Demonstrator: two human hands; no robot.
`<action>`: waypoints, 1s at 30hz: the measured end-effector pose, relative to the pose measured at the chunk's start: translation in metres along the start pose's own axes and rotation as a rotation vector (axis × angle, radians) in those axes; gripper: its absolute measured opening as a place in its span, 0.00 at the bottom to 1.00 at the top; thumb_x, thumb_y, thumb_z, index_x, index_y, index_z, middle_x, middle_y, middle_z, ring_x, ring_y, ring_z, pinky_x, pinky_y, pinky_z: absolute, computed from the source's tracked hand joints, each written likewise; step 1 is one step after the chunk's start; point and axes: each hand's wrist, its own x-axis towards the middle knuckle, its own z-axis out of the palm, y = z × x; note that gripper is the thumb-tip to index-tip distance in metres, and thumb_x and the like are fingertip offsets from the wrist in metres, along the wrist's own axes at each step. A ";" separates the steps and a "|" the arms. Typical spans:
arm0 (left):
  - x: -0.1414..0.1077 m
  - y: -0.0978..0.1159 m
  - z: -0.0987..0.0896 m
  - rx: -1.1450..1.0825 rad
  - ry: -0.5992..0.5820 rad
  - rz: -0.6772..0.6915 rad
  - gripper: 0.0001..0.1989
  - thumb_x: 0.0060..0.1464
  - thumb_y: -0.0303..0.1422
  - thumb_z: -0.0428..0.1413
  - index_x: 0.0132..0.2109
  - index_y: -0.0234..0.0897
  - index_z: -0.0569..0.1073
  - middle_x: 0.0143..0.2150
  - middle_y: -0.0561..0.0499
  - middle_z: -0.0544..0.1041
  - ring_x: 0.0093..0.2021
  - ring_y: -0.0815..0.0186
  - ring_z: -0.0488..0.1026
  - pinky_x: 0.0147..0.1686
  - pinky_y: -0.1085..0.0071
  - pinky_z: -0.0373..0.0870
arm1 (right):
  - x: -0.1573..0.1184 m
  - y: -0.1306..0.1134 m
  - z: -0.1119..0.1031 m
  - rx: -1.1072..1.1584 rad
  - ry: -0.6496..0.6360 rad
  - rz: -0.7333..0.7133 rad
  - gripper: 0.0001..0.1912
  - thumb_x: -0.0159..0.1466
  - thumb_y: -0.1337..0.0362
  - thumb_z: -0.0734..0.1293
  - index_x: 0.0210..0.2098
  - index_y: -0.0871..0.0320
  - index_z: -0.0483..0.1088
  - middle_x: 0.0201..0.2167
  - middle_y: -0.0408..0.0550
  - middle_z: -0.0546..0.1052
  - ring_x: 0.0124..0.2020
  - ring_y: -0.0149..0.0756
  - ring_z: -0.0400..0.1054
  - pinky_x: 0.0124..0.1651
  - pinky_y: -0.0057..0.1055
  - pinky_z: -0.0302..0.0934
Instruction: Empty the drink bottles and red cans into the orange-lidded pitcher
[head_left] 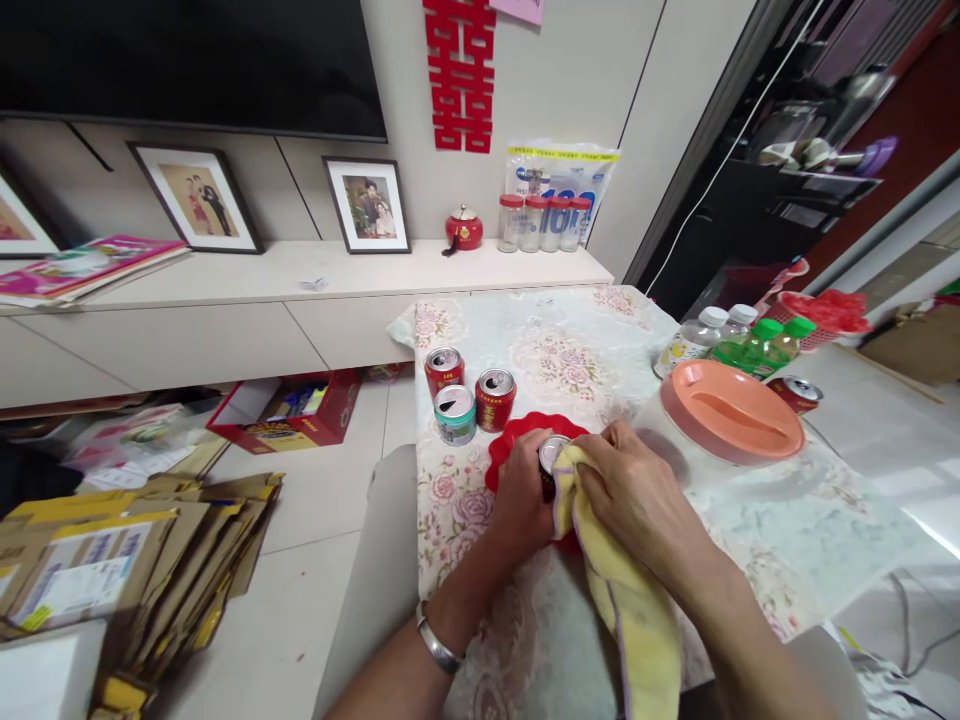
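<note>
My left hand (pixel 523 495) is wrapped round a drink can (pixel 553 455), which it holds upright over a red scalloped plate (pixel 538 424). My right hand (pixel 626 485) pinches a yellow cloth (pixel 630 610) with purple edging against the can's top rim; the rest of the cloth hangs down toward me. Just left of the plate stand two red opened cans, one nearer (pixel 496 400) and one farther (pixel 445 370), beside a short teal can (pixel 455 416). Most of the held can's side is hidden by my fingers and the cloth.
On the flowered tablecloth (pixel 570 365) to the right stand a container with an orange lid (pixel 731 412), several bottles (pixel 757 340) and another can (pixel 796 393). Behind is a white cabinet (pixel 277 275) with photo frames and jars. Flattened cardboard (pixel 172 560) lies on the floor at left.
</note>
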 end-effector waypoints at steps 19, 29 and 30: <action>-0.003 -0.003 0.005 0.021 0.039 -0.003 0.35 0.58 0.38 0.68 0.69 0.43 0.65 0.67 0.35 0.76 0.67 0.39 0.75 0.64 0.38 0.72 | -0.035 -0.007 0.013 -0.006 0.226 -0.022 0.12 0.71 0.69 0.63 0.46 0.55 0.79 0.37 0.49 0.69 0.34 0.35 0.65 0.34 0.29 0.59; -0.002 -0.007 0.006 0.029 0.056 0.049 0.35 0.59 0.31 0.65 0.69 0.39 0.61 0.66 0.34 0.75 0.68 0.42 0.74 0.64 0.42 0.73 | -0.017 -0.005 0.022 -0.024 0.294 0.001 0.12 0.75 0.60 0.64 0.44 0.56 0.78 0.40 0.51 0.70 0.38 0.37 0.66 0.39 0.32 0.59; -0.002 -0.007 0.006 0.031 0.052 0.044 0.35 0.59 0.32 0.65 0.69 0.39 0.61 0.67 0.33 0.75 0.68 0.42 0.74 0.64 0.41 0.73 | -0.019 -0.005 0.023 -0.013 0.295 -0.004 0.12 0.76 0.59 0.63 0.44 0.56 0.78 0.38 0.50 0.70 0.36 0.36 0.65 0.38 0.31 0.59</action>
